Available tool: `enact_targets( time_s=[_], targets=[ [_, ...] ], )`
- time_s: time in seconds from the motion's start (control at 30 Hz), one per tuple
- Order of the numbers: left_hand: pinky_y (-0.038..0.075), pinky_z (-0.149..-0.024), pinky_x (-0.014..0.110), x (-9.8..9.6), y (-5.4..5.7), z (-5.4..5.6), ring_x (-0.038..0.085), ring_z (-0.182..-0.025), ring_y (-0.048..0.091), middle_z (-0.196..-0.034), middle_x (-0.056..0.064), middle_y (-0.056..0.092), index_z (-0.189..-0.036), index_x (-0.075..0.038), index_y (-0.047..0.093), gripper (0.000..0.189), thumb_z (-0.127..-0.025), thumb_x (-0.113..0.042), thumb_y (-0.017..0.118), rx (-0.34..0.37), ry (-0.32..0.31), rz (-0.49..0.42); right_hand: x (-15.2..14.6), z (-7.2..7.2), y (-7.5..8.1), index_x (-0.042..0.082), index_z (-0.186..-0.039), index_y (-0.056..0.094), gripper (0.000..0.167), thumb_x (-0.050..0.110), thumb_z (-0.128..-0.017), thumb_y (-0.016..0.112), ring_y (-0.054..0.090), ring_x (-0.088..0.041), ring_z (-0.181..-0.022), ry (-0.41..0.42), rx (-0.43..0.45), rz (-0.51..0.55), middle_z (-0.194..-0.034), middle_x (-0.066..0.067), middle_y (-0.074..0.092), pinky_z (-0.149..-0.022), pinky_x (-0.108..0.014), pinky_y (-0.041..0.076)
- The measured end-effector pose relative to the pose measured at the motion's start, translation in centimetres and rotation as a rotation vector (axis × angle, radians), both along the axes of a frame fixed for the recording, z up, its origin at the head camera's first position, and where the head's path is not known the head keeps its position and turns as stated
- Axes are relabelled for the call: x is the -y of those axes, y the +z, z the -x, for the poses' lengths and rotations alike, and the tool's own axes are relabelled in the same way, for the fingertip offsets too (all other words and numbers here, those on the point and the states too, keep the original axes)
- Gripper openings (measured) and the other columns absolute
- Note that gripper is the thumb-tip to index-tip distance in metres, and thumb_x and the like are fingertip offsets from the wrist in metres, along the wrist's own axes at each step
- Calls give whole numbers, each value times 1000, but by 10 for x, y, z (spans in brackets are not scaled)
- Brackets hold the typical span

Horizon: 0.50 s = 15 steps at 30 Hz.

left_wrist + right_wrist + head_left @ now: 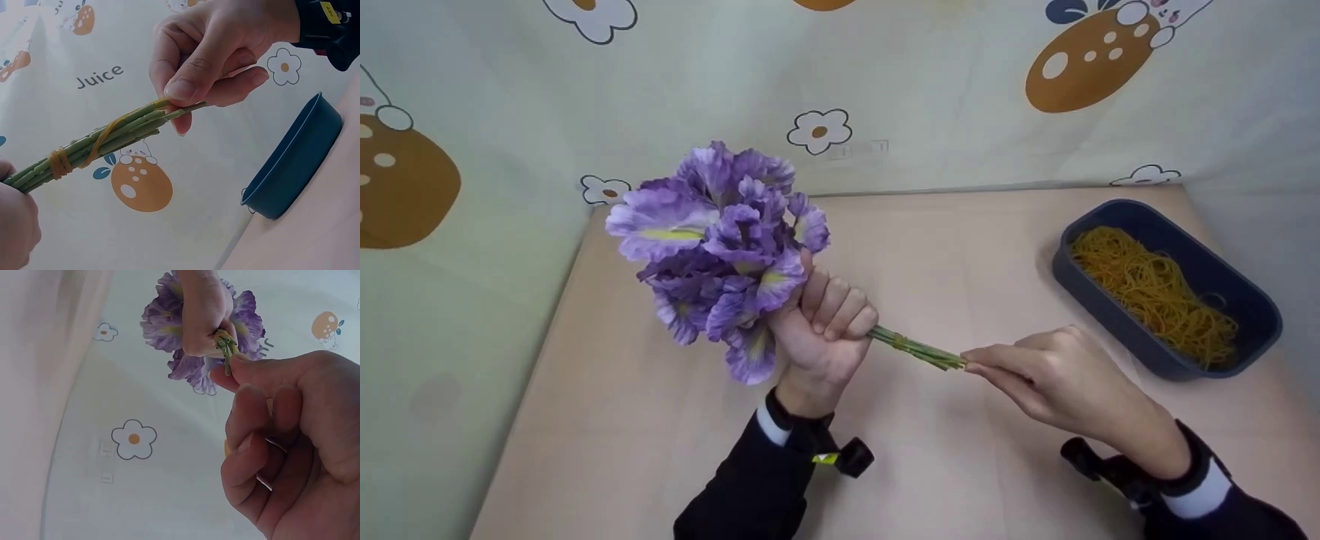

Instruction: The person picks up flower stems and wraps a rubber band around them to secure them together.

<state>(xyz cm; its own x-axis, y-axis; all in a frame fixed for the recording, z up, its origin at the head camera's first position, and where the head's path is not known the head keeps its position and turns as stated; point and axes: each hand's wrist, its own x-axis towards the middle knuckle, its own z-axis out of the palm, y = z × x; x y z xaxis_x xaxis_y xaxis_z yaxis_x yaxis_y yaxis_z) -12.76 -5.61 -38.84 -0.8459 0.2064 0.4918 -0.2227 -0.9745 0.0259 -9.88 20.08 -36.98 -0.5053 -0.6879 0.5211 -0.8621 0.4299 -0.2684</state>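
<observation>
My left hand (825, 322) grips a bunch of purple artificial irises (742, 240) by the stems, just under the blooms. The green stems (934, 354) stick out of the fist and slant down to the right. A yellow rubber band (59, 163) is wound tightly round them near the fist. Another loop, a stretched rubber band (106, 133), runs slantwise over the stems toward their cut ends. There the thumb and index finger of my right hand (1057, 379) pinch its end, right at the stem tips. In the right wrist view the other fingers (247, 461) are curled in.
A dark blue oblong tub (1080, 289) stands on the right of the pale table (660, 457), behind my right hand. Many yellow rubber bands (1155, 300) lie heaped in it. A printed white curtain (930, 90) hangs along the table's back and sides.
</observation>
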Motion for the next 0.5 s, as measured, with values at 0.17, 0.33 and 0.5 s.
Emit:
enact_targets(
  time_s=[0.17, 0.33, 0.5],
  targets=[
    [13, -45, 20, 0, 0, 0, 6, -43, 17, -49, -7, 19, -59, -19, 21, 54, -105, -26, 48, -24, -23, -3, -5, 3, 1, 12, -100, 80, 11, 18, -93, 75, 63, 0, -55, 41, 32, -2, -75, 6, 73, -47, -15, 47],
    [13, -44, 20, 0, 1, -1, 5, -43, 17, -49, -7, 19, -59, -19, 21, 54, -106, -26, 47, -32, -38, -8, -8, 9, 1, 9, -102, 79, 16, 8, -87, 79, 70, -6, -64, 86, 84, 5, -85, 1, 77, -53, -18, 53],
    [13, -44, 19, -1, 3, -3, 5, -43, 17, -49, -7, 19, -59, -18, 22, 54, -106, -27, 45, -55, -53, -17, -8, 14, -1, 10, -104, 79, 18, 6, -86, 79, 69, -2, -64, 126, 144, 29, -87, 2, 77, -52, -15, 50]
  ],
)
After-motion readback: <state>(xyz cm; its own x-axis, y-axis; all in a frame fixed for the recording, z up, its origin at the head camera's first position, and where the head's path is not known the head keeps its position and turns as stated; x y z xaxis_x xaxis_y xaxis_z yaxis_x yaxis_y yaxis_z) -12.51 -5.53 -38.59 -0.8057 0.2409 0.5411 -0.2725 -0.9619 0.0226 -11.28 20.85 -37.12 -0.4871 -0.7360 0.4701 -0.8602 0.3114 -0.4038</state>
